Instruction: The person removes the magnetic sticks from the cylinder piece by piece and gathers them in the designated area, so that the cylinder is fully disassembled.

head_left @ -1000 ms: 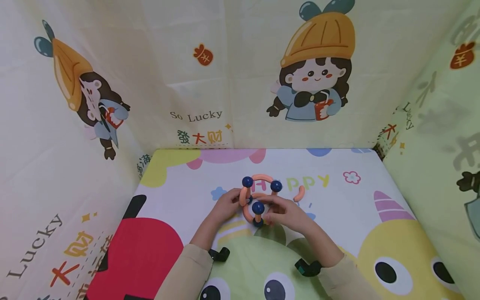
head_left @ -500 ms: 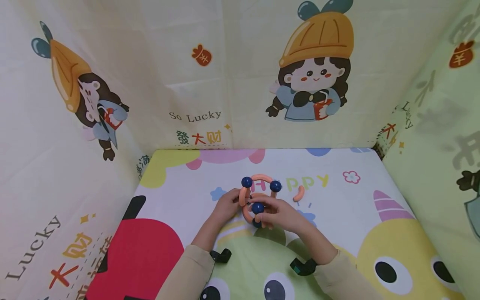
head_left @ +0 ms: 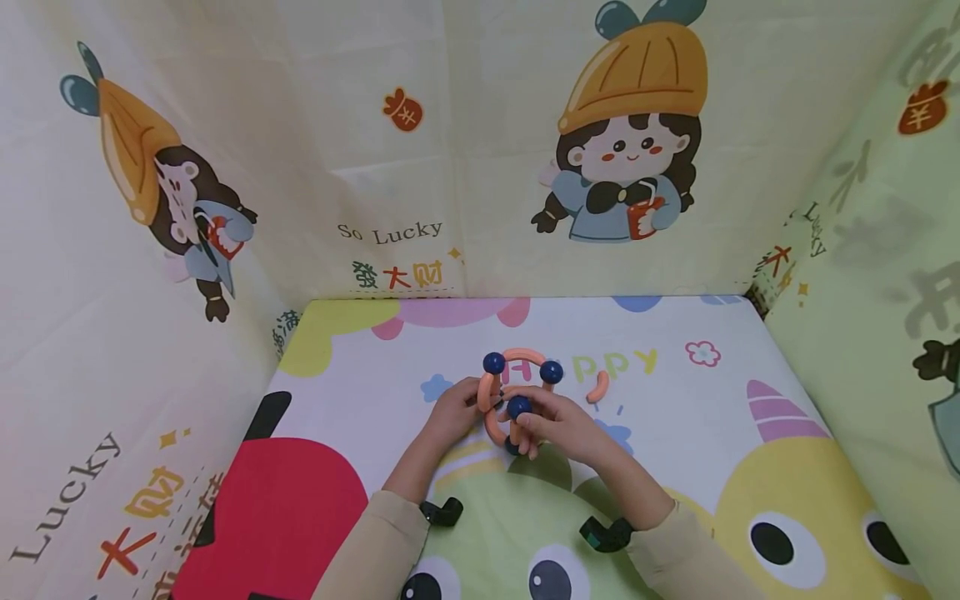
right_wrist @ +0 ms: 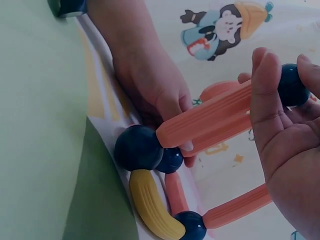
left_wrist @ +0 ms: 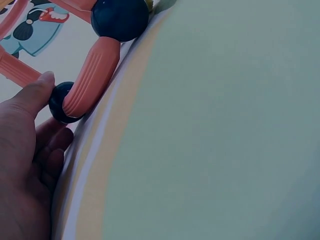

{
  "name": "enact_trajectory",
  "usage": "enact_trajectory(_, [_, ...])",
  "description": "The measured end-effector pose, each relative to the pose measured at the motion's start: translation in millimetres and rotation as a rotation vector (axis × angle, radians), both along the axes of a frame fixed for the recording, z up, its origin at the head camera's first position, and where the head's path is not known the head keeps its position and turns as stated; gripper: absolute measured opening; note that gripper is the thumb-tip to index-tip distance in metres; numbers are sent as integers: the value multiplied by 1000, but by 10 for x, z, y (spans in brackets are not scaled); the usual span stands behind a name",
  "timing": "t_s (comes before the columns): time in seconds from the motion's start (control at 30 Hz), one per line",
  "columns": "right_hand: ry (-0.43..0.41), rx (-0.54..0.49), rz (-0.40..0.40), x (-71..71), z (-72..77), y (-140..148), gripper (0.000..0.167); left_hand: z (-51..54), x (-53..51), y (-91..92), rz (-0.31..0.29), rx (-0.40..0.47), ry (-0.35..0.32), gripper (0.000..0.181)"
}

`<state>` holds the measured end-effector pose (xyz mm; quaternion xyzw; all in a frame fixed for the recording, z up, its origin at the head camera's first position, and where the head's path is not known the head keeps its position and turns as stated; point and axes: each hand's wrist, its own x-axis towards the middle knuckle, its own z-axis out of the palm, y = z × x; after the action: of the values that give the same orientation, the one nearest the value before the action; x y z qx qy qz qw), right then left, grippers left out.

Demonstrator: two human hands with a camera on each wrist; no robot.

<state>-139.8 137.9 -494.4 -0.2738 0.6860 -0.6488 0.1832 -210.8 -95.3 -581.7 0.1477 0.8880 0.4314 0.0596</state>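
A frame of salmon-coloured ribbed rods and dark blue balls, like a magnetic building set, stands on the printed cloth between both hands in the head view. My left hand (head_left: 453,414) holds its left side, thumb and fingers about a low blue ball (left_wrist: 59,102) in the left wrist view. With thumb and fingers, my right hand (head_left: 564,425) pinches the blue ball (head_left: 519,407) atop an upright salmon rod (right_wrist: 205,115) at the near side. A curved yellow rod (right_wrist: 152,207) joins two balls at the base. Fingers partly hide the frame's middle.
A loose curved salmon rod (head_left: 598,387) lies on the cloth right of the frame. The table cloth (head_left: 675,417) carries cartoon prints. Patterned fabric walls (head_left: 495,167) stand behind and at both sides. A black wrist device (head_left: 607,534) sits on each forearm.
My right hand has closed from beside the near upright onto its top ball. That ball has shifted slightly upward in view. The left hand keeps its hold; the loose rod stays put.
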Motion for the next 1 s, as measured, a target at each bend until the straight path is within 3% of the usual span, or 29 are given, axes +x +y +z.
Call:
enact_trajectory(0.2, [21, 6, -53, 5, 83, 79, 38, -8, -7, 4, 0, 1, -3, 29])
enact_trajectory(0.43, [23, 141, -175, 9, 131, 312, 35, 16, 0, 3, -14, -2, 5, 28])
enact_trajectory(0.57, [78, 120, -239, -28, 129, 487, 35, 35, -4, 13, -32, 63, -50, 26])
enact_trajectory(0.73, [96, 96, -330, -170, 101, 722, 39, 47, 2, 14, -10, 46, -61, 25])
enact_trajectory(0.8, [76, 138, -376, -261, 54, 823, 42, 42, 1, 13, -5, 37, -63, 24])
enact_trajectory(1.0, [-23, 404, -524, -531, -206, 1102, 52, 19, -8, 11, -11, 1, -25, 27])
